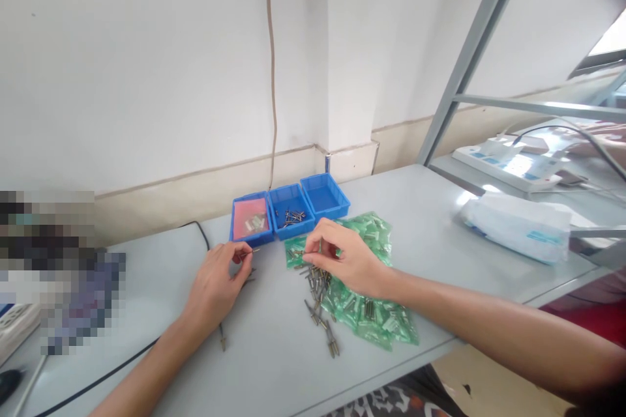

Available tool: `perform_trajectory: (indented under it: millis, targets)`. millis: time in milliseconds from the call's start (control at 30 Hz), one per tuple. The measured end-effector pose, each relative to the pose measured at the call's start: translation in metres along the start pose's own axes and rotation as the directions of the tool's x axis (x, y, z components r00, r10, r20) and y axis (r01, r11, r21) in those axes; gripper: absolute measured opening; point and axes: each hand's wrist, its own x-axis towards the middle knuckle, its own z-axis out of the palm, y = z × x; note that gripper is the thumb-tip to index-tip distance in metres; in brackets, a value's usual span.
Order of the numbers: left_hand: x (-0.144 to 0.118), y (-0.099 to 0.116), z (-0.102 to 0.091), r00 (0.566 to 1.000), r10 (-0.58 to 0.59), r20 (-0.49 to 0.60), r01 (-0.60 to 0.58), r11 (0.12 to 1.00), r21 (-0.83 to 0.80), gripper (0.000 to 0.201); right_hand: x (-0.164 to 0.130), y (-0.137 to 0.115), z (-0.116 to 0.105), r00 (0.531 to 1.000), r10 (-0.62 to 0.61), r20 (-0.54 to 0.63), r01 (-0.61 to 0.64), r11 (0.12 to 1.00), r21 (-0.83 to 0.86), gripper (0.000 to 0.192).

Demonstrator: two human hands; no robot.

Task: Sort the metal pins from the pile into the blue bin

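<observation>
My left hand [219, 277] is closed in a pinch on a small metal pin [256, 250], its tip poking out past the fingers, just in front of the left blue bin. A few more pins lie partly hidden under that hand. My right hand [345, 255] also pinches a small metal pin [297, 253], above a loose pile of similar pins [317, 287]. Green plastic bags [386, 313] with small metal parts inside spread beneath and beside my right hand. One stray pin [223, 341] rests on the table near my left wrist.
Three blue bins stand near the wall: the left bin [232, 229] holds a pink bag, the middle bin [295, 232] several pins, the right bin [325, 194] nothing visible. A black cable [117, 365] crosses the table's left side. A white package [518, 225] lies right, near a metal frame [472, 45].
</observation>
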Motion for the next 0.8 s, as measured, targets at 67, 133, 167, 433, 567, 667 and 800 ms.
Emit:
perform_trajectory:
  millis: [67, 133, 167, 433, 567, 667, 800]
  targets:
    - [0.0005, 0.0030, -0.0014, 1.000, 0.011, -0.023, -0.011, 1.000, 0.004, 0.013, 0.0004, 0.0002, 0.0000, 1.000, 0.027, -0.004, -0.027, 1.000, 0.015, 0.013]
    - [0.0006, 0.0063, -0.0034, 0.998, 0.023, -0.052, -0.023, 1.000, 0.011, 0.012, 0.0007, 0.0010, 0.0003, 0.998, 0.068, -0.006, -0.068, 0.997, 0.041, 0.012]
    - [0.0005, 0.0079, -0.0043, 0.997, 0.025, -0.067, -0.024, 1.000, 0.011, 0.011, 0.0007, 0.0015, 0.0004, 0.996, 0.090, -0.006, -0.090, 0.994, 0.057, 0.012]
    - [-0.0005, 0.0083, -0.0040, 0.996, 0.038, -0.086, -0.045, 0.996, -0.076, 0.008, 0.0031, 0.0025, 0.0009, 0.984, 0.178, -0.009, -0.174, 0.971, 0.165, 0.019]
    - [-0.0014, 0.0046, -0.0024, 0.996, 0.060, -0.073, -0.065, 0.995, -0.074, 0.009, 0.0040, 0.0022, 0.0009, 0.982, 0.189, -0.015, -0.183, 0.966, 0.185, 0.019]
    - [-0.0024, 0.0036, -0.0025, 0.999, -0.027, -0.039, 0.025, 0.998, -0.049, 0.005, 0.0031, 0.0027, 0.0010, 0.981, 0.195, -0.010, -0.189, 0.963, 0.191, 0.019]
    - [-0.0031, 0.0035, -0.0022, 0.988, -0.154, -0.012, 0.154, 0.987, -0.035, 0.013, 0.0032, 0.0040, 0.0005, 0.981, 0.194, -0.018, -0.188, 0.967, 0.173, 0.019]
